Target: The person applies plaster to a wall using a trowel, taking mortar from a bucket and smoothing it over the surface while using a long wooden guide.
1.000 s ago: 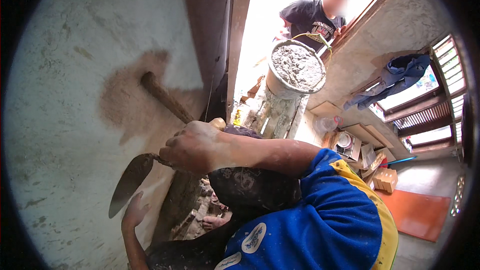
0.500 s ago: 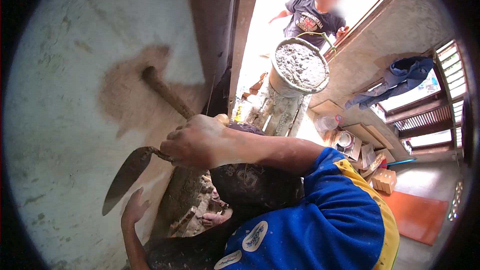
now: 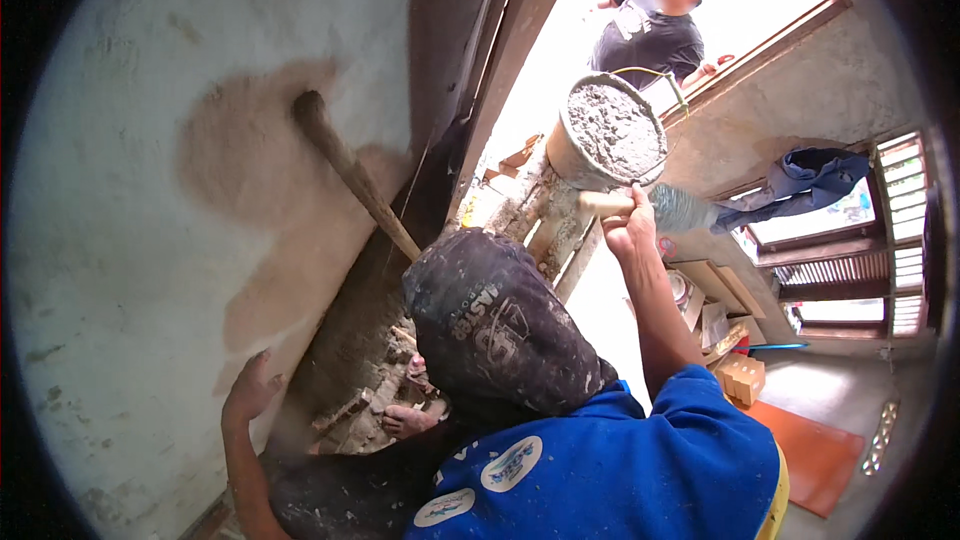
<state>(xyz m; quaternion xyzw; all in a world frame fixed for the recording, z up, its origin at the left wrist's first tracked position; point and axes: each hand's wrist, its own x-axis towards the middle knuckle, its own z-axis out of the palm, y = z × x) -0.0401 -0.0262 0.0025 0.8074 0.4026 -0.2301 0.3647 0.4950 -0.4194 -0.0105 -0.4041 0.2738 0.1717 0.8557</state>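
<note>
My right hand (image 3: 630, 225) is closed round the pale wooden handle of a trowel (image 3: 598, 204), right at the near side of a bucket (image 3: 575, 160). The trowel's grey blade points to the right, beside the rim. Wet grey mortar (image 3: 618, 130) fills the bucket, which stands on rough, mortar-stained boards (image 3: 560, 225). At the lower left my left hand (image 3: 252, 392) hovers close to the pale wall with its fingers apart, holding nothing. My dark-trousered knee (image 3: 490, 325) is bent up in front of me.
A wooden pole (image 3: 350, 170) leans against the damp-patched wall (image 3: 250, 150). Beyond the bucket another person (image 3: 655, 40) stands in the bright opening. Blue clothing (image 3: 815, 170) hangs by the louvred windows. Boards and a brick stack (image 3: 740, 376) lie at the right, near an orange sheet (image 3: 805, 450).
My right hand has swung the trowel from the wall at the left over to the bucket at the right. My left hand stays near the wall. The other person has leaned and turned.
</note>
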